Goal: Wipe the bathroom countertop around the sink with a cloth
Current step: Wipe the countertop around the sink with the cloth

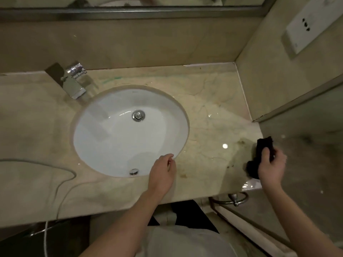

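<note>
A beige marble countertop (209, 108) surrounds a white oval sink (118, 138) with a chrome drain. My right hand (272, 165) grips a dark cloth (264, 145) at the counter's right front corner, beside some brownish stains (239, 141). My left hand (163, 173) hovers with loosely curled fingers over the sink's front right rim and holds nothing. Whether it touches the counter I cannot tell.
A chrome faucet (74, 80) stands at the sink's back left. A thin cable (61, 182) trails across the left counter and over its front edge. A wall with a white socket plate (311, 23) closes the right side. A towel ring (235, 198) hangs under the right corner.
</note>
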Demonstrator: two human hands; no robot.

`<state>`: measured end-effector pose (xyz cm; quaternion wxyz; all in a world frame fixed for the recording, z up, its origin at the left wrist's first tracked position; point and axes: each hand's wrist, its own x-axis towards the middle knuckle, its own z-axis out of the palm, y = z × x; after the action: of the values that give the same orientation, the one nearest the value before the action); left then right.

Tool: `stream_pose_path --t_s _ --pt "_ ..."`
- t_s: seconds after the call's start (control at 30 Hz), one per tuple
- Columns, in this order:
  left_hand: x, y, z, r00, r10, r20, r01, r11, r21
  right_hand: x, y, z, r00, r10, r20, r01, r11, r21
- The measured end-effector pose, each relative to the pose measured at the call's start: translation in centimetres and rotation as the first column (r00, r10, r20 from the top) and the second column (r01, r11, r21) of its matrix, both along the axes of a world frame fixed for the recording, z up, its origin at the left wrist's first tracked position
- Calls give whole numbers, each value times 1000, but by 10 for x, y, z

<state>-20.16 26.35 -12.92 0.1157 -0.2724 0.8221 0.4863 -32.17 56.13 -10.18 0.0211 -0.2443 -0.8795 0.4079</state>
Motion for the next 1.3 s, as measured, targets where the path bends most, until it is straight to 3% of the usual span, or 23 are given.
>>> stream_pose_path --t_s 0.1,0.23,0.4,0.67,0.77,0.83,0.93,1.13,1.23,1.3 --pt "-5 14 -5 989 150 -8 -150 989 -12 -21 2 -22 990 122 67 -131 977 169" --pt "-4 18 -1 969 249 -2 -248 968 45 -30 -30 -42 995 82 49 -93 954 285" --pt "-11 11 6 956 282 78 -291 943 161 -24 -93 -40 960 273 64 -280 926 252" --pt "-10 7 0 958 277 73 -286 946 155 4 -206 -43 840 542 0 -540 837 87" --pt "-10 6 -3 965 256 64 -263 953 152 -3 -206 -32 845 535 3 -532 841 -98" --pt "-9 4 -4 957 286 58 -291 942 168 -21 -182 -21 875 478 -76 -484 868 -116" --pt "-8 7 -3 948 315 36 -316 931 184 -69 -133 -4 878 450 -163 -452 891 24" --pt "-4 8 -6 955 296 -37 -285 943 172 -185 -72 -25 871 487 -65 -436 827 354" --pt "-4 6 -7 957 289 -28 -279 944 178 -185 -82 -49 850 526 16 -465 736 492" --pt "-6 8 -4 949 313 -26 -304 936 176 -166 -104 -54 858 512 29 -459 742 488"
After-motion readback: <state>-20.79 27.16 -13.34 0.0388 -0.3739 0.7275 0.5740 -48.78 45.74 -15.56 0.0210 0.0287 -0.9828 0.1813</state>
